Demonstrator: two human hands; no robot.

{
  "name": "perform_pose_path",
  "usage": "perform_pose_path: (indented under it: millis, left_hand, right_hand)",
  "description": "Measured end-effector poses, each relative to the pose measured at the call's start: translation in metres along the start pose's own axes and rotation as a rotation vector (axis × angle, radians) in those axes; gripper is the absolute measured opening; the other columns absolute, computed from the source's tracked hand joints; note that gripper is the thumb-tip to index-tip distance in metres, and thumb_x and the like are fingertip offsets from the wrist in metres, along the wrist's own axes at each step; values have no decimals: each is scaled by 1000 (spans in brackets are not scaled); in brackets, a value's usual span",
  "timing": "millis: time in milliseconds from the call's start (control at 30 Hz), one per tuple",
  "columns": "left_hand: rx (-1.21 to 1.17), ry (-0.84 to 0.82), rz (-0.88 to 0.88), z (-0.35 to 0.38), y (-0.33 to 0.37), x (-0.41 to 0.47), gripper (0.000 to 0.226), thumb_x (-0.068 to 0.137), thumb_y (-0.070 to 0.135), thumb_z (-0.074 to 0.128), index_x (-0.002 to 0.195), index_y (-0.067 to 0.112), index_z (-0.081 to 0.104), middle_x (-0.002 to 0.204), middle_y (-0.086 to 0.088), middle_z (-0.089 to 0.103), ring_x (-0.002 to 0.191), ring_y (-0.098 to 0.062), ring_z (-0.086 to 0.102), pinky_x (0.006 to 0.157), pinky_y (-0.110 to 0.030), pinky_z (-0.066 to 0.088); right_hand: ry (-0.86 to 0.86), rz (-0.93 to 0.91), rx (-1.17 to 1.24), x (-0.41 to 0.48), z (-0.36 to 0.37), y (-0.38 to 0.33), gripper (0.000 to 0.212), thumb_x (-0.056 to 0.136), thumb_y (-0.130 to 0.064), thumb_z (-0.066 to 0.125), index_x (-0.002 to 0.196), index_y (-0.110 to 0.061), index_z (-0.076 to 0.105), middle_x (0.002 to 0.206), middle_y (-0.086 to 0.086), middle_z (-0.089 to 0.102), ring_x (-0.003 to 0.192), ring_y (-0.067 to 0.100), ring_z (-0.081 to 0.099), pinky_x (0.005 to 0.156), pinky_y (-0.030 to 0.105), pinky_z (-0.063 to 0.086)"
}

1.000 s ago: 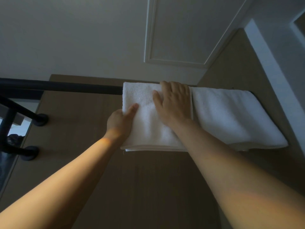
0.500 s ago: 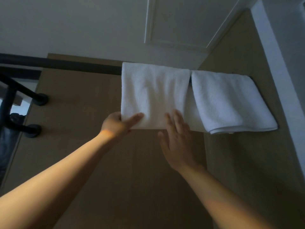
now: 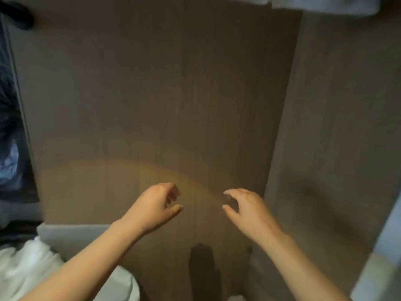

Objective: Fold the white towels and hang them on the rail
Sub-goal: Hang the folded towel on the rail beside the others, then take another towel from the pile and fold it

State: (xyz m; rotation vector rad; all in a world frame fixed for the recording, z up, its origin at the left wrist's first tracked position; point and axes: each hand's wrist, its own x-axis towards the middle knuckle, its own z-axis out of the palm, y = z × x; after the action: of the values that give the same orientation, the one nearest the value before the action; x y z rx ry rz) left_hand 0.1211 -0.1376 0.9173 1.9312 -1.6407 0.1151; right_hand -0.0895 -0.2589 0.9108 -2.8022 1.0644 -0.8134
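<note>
Only the blurred lower edge of a hung white towel (image 3: pixel 325 5) shows along the top right border; the rail is out of frame. My left hand (image 3: pixel 155 205) and my right hand (image 3: pixel 245 208) hover side by side in front of the brown wood wall, well below the towel. Both hold nothing, with fingers loosely curled. A heap of white cloth (image 3: pixel 28 270) lies at the bottom left beside my left forearm; I cannot tell whether it is towels.
The brown wood panel wall (image 3: pixel 152 105) fills the middle. A grey wall panel (image 3: pixel 338 148) stands to the right. A dark rail bracket (image 3: pixel 19 16) sits at the top left, with a dark opening (image 3: pixel 10 148) down the left edge.
Both hands have left the left towel and dropped down, away from it. The view has tilted down, so the rail and most of both towels are out of frame.
</note>
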Motion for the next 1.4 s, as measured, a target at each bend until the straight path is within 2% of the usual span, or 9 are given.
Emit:
perform_pose_path:
  millis: [133, 300, 433, 567, 667, 833, 967, 1200, 1400]
  left_hand:
    - [84, -195, -49, 68, -11, -51, 32, 87, 38, 64, 113, 20, 58, 109, 5, 62, 98, -11, 60, 84, -24, 47]
    - [94, -327, -137, 119, -11, -105, 39, 89, 39, 62, 121, 18, 56, 118, 0, 59, 105, -16, 59, 88, -27, 46]
    - [22, -339, -260, 143, -9, -147, 32, 88, 41, 63, 114, 24, 57, 111, 5, 61, 96, -10, 61, 83, -25, 50]
    - [-63, -301, -423, 149, -13, -190, 28, 87, 41, 64, 110, 26, 59, 106, 9, 60, 92, -4, 57, 80, -21, 47]
    - [-125, -250, -531, 143, -19, -223, 25, 86, 40, 66, 108, 29, 58, 104, 14, 59, 90, -1, 56, 80, -20, 48]
    - [-190, -131, -652, 111, -44, -268, 21, 86, 38, 67, 105, 33, 58, 100, 16, 59, 89, 0, 56, 78, -16, 47]
    - [-226, -35, -751, 73, -79, -301, 19, 85, 33, 69, 102, 28, 61, 95, 12, 63, 88, -3, 60, 83, -31, 53]
    - [-201, 61, -825, 0, -158, -370, 18, 86, 31, 68, 103, 25, 63, 95, 12, 64, 89, -4, 62, 83, -29, 53]
    - [-247, 51, -870, -36, -211, -407, 16, 86, 29, 69, 101, 26, 64, 89, 11, 63, 85, -6, 61, 82, -29, 54]
  right_hand:
    - [-206, 55, -28, -53, 51, 26, 40, 92, -39, 61, 129, -25, 60, 125, -5, 64, 116, 13, 57, 97, 29, 46]
    - [-369, 74, -34, -103, 85, 41, 37, 92, -40, 60, 127, -27, 60, 123, -8, 63, 112, 12, 59, 89, 27, 46]
    - [-494, 92, 59, -132, 107, 41, 37, 92, -34, 61, 128, -25, 60, 120, -7, 64, 110, 9, 59, 90, 25, 48]
    - [-581, 103, 172, -151, 128, 26, 31, 93, -29, 62, 122, -22, 64, 111, -6, 67, 102, 7, 60, 90, 26, 49]
    - [-591, 107, 260, -157, 141, 3, 28, 93, -30, 63, 120, -24, 65, 104, -9, 65, 98, 4, 59, 88, 25, 51]
    - [-606, 48, 338, -158, 165, -56, 28, 91, -35, 65, 119, -34, 63, 98, -22, 60, 91, -7, 57, 75, 11, 45]
    - [-611, -18, 317, -153, 182, -113, 28, 91, -36, 65, 119, -35, 62, 99, -22, 59, 93, -5, 56, 75, 11, 43]
    - [-654, 10, 398, -142, 221, -223, 31, 91, -32, 67, 122, -33, 63, 103, -18, 64, 95, -3, 59, 76, 11, 45]
    - [-649, -6, 448, -145, 251, -289, 30, 91, -32, 67, 121, -31, 65, 88, -31, 55, 84, -13, 56, 59, -1, 40]
